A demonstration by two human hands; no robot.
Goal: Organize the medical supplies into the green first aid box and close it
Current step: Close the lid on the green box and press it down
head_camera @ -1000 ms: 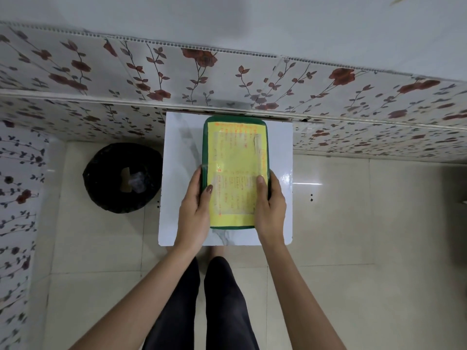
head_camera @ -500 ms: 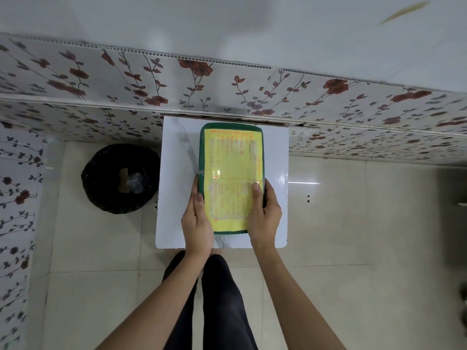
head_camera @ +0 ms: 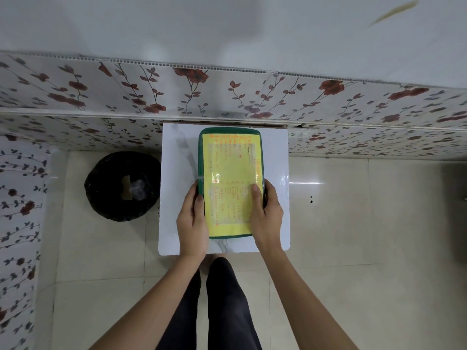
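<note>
The green first aid box (head_camera: 231, 173) lies shut on a small white table (head_camera: 275, 173), its lid covered by a taped yellow sheet with orange writing. My left hand (head_camera: 192, 221) clasps the box's near left side, thumb along the green rim. My right hand (head_camera: 265, 215) clasps the near right side, with its thumb pressed on the yellow sheet. No loose medical supplies are in view.
A black bin (head_camera: 122, 185) lined with a dark bag stands on the tiled floor left of the table. A floral-tiled wall (head_camera: 227, 97) runs directly behind the table. My legs in dark trousers (head_camera: 214, 306) are below the table's near edge.
Both hands have slid slightly toward me along the box's sides. The box stays in place, closed on the table.
</note>
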